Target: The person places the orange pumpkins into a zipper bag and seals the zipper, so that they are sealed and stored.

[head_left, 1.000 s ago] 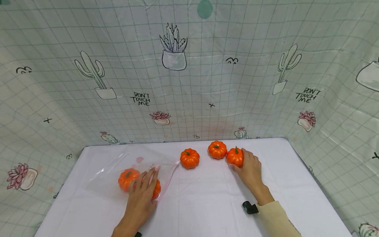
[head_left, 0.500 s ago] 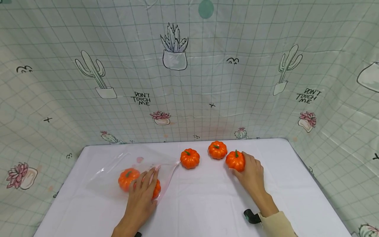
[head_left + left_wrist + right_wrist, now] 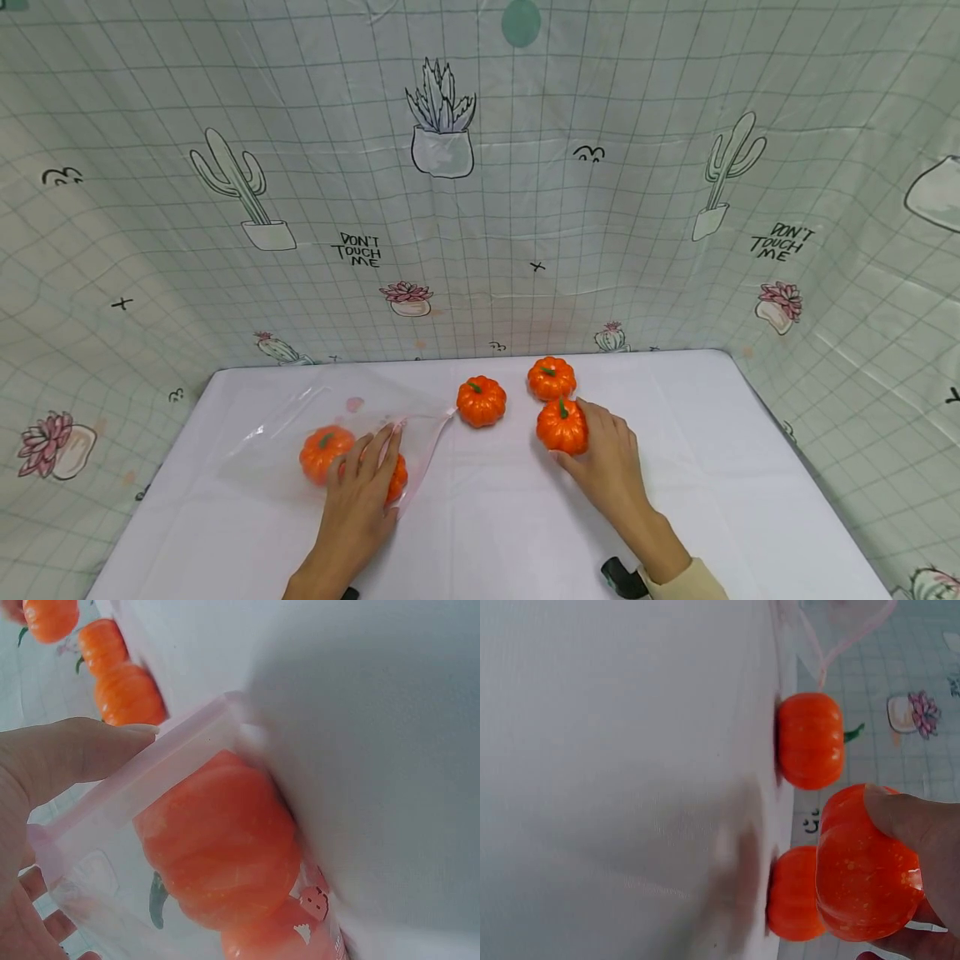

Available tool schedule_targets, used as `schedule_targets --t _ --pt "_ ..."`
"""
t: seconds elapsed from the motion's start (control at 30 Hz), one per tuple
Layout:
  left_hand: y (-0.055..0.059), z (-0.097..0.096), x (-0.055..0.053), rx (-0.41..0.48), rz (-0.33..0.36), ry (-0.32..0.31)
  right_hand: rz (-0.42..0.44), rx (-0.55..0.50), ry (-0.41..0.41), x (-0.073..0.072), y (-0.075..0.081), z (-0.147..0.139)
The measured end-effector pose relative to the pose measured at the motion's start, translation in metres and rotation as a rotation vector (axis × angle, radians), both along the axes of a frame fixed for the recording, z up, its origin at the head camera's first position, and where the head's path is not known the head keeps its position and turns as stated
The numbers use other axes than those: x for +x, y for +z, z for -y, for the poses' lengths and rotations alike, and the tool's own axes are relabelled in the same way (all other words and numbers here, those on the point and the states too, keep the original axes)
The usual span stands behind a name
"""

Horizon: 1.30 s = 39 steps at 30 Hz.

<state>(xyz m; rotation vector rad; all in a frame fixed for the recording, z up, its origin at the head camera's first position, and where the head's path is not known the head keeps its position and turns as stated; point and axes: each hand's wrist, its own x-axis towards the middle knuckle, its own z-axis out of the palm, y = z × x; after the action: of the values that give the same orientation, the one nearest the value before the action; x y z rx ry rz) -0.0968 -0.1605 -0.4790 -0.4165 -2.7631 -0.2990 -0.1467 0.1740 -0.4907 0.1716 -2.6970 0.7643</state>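
Note:
My left hand [image 3: 356,492] holds the rim of a clear zip bag [image 3: 273,442] with pink edging, its fingers spread over the upper layer. In the left wrist view the thumb [image 3: 90,757] lies at the pink strip. Inside the bag are two orange toy pumpkins, one [image 3: 326,454] beside the fingers, the other [image 3: 225,840] just within the mouth. My right hand [image 3: 607,458] grips another toy pumpkin [image 3: 561,427], green stem up, between thumb and fingers. The right wrist view shows this held pumpkin [image 3: 866,862] raised off the table.
Two more toy pumpkins stand toward the back of the white table [image 3: 480,542]: one [image 3: 481,402] by the bag's corner, one [image 3: 551,379] behind the held pumpkin. A cactus-print curtain [image 3: 487,208] encloses the back and sides. A black wrist device [image 3: 624,577] sits at the right sleeve.
My right hand has lifted its pumpkin and brought it left and nearer, in front of the rear pumpkin. The left hand and bag have stayed put.

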Motion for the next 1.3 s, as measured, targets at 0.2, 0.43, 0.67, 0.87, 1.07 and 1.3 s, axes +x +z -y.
schedule_targets --t 0.2,0.43,0.67,0.87,1.07,1.3 --pt "0.001 0.000 0.000 -0.005 -0.001 -0.001 -0.030 0.014 0.049 0.008 -0.002 0.019" --pt "0.001 -0.001 0.001 -0.002 0.019 0.006 -0.020 0.014 0.127 0.018 -0.006 0.039" --pt "0.001 -0.001 0.001 -0.012 0.015 0.002 -0.016 0.015 0.190 0.023 -0.009 0.059" --pt "0.001 -0.001 0.002 -0.011 0.022 0.003 0.008 0.025 0.263 0.026 -0.011 0.081" --pt "0.000 -0.001 0.002 -0.001 0.026 0.003 0.018 0.068 0.321 0.027 -0.016 0.103" --pt "0.000 0.000 0.003 0.005 0.025 -0.001 0.051 0.087 0.385 0.027 -0.018 0.123"
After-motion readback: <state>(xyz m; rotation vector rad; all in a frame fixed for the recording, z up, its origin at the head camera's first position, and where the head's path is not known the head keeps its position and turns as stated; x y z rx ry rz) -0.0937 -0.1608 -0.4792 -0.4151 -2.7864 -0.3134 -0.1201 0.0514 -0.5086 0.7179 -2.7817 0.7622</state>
